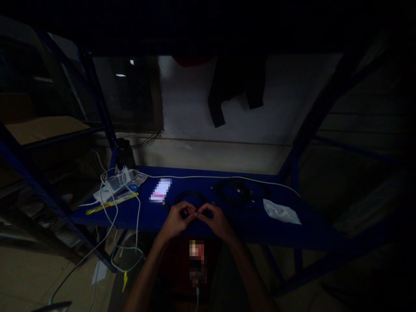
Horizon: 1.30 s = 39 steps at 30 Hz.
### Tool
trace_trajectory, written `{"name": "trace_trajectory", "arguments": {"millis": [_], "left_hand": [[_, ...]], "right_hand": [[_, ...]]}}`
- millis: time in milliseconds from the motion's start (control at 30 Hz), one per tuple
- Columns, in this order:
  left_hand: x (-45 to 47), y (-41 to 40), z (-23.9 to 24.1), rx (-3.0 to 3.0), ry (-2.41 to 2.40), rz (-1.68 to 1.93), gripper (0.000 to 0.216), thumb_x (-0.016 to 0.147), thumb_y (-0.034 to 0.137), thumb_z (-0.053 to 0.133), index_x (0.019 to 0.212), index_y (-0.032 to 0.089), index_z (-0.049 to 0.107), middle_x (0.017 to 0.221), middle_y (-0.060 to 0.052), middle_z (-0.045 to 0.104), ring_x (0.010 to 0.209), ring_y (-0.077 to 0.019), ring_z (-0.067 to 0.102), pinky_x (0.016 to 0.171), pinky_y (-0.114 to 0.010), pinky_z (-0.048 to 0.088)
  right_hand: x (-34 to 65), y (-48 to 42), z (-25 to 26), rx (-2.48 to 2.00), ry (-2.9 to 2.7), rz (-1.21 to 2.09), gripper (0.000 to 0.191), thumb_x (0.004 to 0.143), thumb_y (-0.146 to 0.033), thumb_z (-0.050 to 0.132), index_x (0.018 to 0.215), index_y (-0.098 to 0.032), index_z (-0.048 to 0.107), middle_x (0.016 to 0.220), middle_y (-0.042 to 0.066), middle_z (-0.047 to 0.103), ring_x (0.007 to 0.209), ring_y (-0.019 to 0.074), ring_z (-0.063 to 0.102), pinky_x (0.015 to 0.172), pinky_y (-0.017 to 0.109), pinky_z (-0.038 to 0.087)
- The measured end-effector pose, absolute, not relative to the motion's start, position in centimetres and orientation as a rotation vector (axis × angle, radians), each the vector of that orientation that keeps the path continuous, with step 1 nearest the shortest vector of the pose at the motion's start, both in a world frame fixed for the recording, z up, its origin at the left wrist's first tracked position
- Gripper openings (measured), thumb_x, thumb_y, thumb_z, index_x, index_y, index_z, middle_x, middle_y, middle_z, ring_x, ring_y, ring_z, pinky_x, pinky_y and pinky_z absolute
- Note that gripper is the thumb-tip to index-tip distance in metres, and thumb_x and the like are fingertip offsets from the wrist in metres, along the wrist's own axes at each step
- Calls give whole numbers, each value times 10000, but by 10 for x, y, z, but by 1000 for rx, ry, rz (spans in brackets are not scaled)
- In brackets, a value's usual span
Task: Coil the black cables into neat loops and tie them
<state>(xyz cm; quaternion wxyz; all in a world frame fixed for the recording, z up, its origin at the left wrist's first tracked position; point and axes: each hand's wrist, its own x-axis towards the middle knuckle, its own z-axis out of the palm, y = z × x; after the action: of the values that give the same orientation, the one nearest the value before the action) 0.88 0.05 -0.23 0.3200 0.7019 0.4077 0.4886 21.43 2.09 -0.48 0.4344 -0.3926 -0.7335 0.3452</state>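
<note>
The scene is very dark. My left hand (177, 219) and my right hand (214, 219) meet at the near edge of a blue table (247, 227), fingers curled and pinched together on a thin black cable (190, 197). That cable loops on the table just behind my hands. Its end runs toward a lit phone (160, 190) lying left of the loop. What exactly sits between my fingertips is too dark to make out.
A second coil of black cable (238, 190) lies to the right, with a white plastic bag (281, 211) beyond it. A white power strip with white cords (117, 182) and a yellow strip (112, 203) sit at the table's left end. Blue shelf posts stand on both sides.
</note>
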Motion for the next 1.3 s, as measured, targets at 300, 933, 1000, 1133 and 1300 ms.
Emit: {"name": "trace_trajectory", "arguments": {"millis": [300,933,1000,1133,1300], "left_hand": [[8,1,-1,1897,1037,1245,173,944,356,739,896,195,781,906,-58,742,869,-200,670,811,-315,475],[8,2,0,1932,1048,1196,159,967,303,681,911,175,754,920,-50,740,866,-180,666,794,-295,454],[8,3,-2,1924,1056,1196,173,968,318,685,901,173,751,917,-51,736,861,-178,660,791,-292,454],[8,5,-5,1862,1064,1233,188,954,352,716,928,166,727,904,-47,725,837,-171,635,774,-285,454],[9,6,-6,1831,1071,1246,187,951,356,727,943,169,720,899,-39,720,823,-165,620,762,-279,449]], "right_hand": [[214,23,-13,-950,-1824,839,164,889,-367,758,831,-220,714,861,18,747,847,217,691,849,336,512],[214,25,-18,-906,-1850,809,76,842,-244,782,823,-217,713,884,27,757,863,220,707,848,341,515],[214,25,-18,-904,-1844,819,77,839,-240,788,825,-217,716,893,27,761,871,220,710,861,342,514],[213,22,-16,-913,-1837,821,78,858,-266,781,835,-220,723,913,33,771,900,225,718,890,352,516],[212,20,-12,-920,-1819,824,134,899,-320,737,811,-220,725,853,32,761,841,221,715,833,345,525]]}}
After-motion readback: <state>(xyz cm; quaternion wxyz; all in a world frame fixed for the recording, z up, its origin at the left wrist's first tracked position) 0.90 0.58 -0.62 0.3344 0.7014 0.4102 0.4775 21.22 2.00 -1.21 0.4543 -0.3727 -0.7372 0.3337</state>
